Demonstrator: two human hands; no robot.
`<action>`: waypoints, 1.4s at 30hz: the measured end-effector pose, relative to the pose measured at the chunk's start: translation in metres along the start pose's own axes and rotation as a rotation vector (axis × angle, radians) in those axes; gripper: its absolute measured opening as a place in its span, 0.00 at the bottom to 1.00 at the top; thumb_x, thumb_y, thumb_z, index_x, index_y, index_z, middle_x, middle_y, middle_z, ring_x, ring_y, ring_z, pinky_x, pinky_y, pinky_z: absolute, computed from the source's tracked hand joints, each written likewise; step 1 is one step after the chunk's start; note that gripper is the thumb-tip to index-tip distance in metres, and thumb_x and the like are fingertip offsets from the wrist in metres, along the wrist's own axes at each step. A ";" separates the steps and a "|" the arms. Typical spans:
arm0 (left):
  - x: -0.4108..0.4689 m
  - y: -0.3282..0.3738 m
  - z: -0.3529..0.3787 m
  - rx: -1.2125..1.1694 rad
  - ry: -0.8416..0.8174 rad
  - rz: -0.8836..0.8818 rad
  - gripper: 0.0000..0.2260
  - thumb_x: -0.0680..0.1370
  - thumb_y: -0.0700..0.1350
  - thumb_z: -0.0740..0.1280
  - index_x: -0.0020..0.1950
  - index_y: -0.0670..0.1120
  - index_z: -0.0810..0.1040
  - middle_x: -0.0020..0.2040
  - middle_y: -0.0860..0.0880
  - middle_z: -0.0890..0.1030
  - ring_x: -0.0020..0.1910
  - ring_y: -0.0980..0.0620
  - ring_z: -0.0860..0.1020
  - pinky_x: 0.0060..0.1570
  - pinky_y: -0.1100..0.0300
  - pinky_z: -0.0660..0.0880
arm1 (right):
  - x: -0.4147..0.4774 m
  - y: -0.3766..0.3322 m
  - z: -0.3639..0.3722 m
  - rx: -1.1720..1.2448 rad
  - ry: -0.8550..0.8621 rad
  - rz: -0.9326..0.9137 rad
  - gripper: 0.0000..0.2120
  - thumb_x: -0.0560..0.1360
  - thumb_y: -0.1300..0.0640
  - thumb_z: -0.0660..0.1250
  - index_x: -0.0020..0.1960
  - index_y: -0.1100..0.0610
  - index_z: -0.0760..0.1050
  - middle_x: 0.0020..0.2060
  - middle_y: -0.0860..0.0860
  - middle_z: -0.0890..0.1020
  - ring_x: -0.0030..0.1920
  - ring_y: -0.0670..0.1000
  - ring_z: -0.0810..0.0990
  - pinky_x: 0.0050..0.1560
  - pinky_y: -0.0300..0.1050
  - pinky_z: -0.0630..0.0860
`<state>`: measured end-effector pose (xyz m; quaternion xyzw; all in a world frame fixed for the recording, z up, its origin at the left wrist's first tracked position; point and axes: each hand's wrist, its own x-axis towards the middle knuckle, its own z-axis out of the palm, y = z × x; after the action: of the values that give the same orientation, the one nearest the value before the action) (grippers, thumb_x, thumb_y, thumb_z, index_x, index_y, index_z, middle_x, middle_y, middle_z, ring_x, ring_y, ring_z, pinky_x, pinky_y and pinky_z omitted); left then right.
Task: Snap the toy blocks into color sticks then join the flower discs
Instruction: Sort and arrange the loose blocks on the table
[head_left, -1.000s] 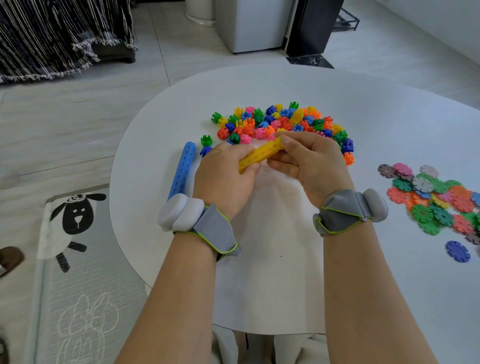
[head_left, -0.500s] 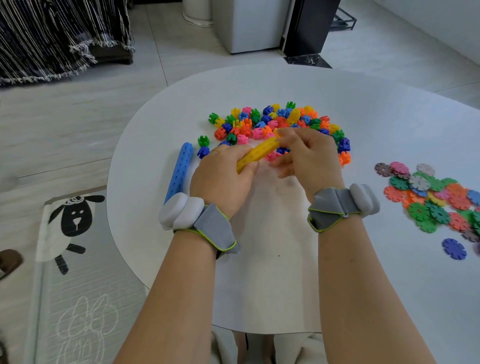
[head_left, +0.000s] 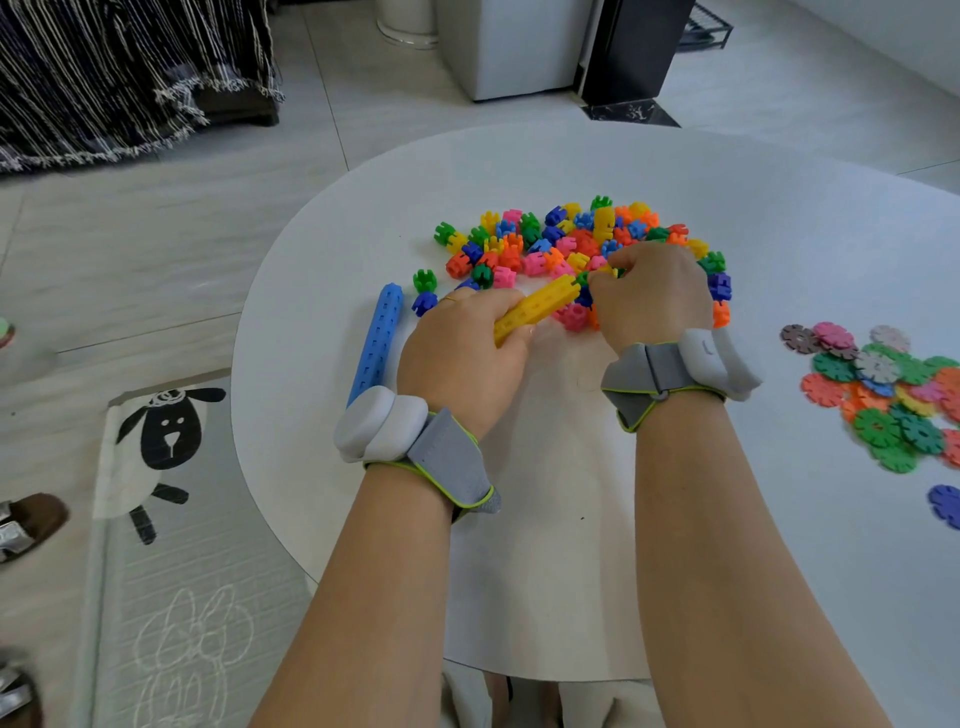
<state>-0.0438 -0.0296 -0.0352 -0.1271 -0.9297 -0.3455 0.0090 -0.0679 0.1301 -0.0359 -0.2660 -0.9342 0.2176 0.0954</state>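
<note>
My left hand (head_left: 462, 353) grips the near end of a yellow block stick (head_left: 540, 306), which points up and to the right toward the pile. My right hand (head_left: 652, 291) rests on the near edge of the pile of loose coloured blocks (head_left: 540, 244), its fingertips pinched around a small yellow block (head_left: 607, 270) just past the stick's far end. A finished blue stick (head_left: 379, 338) lies on the white table (head_left: 571, 571) left of my left hand. A heap of flower discs (head_left: 883, 384) lies at the right.
One blue disc (head_left: 945, 506) lies apart near the right edge. The round table's left edge drops to a floor mat with a sheep drawing (head_left: 166, 431). A shoe (head_left: 31, 522) sits on the floor at far left. Cabinets stand beyond the table.
My right hand let go of the yellow stick's far end and moved forward into the pile, pinching a small yellow block. My left hand keeps the stick.
</note>
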 end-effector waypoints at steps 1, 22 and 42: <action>0.000 0.000 0.000 -0.004 -0.002 0.001 0.11 0.78 0.50 0.64 0.59 0.54 0.78 0.49 0.49 0.76 0.48 0.51 0.72 0.44 0.59 0.67 | 0.000 -0.001 0.000 -0.005 -0.003 -0.001 0.11 0.76 0.53 0.62 0.55 0.54 0.79 0.59 0.54 0.77 0.51 0.54 0.76 0.43 0.44 0.67; -0.001 0.000 -0.002 -0.025 -0.007 0.006 0.08 0.77 0.49 0.64 0.54 0.52 0.80 0.45 0.48 0.76 0.45 0.49 0.72 0.43 0.55 0.70 | -0.010 -0.007 -0.006 0.113 0.011 0.026 0.15 0.73 0.57 0.64 0.58 0.51 0.78 0.56 0.51 0.80 0.55 0.53 0.77 0.46 0.42 0.68; -0.002 0.003 0.000 0.005 -0.040 0.006 0.11 0.78 0.50 0.63 0.60 0.56 0.78 0.50 0.49 0.78 0.49 0.50 0.73 0.42 0.60 0.64 | -0.024 0.002 -0.016 0.243 -0.017 -0.048 0.14 0.77 0.56 0.63 0.61 0.52 0.78 0.55 0.51 0.82 0.56 0.51 0.78 0.54 0.39 0.71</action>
<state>-0.0411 -0.0279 -0.0341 -0.1368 -0.9302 -0.3405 -0.0081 -0.0419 0.1240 -0.0245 -0.2281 -0.9080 0.3289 0.1243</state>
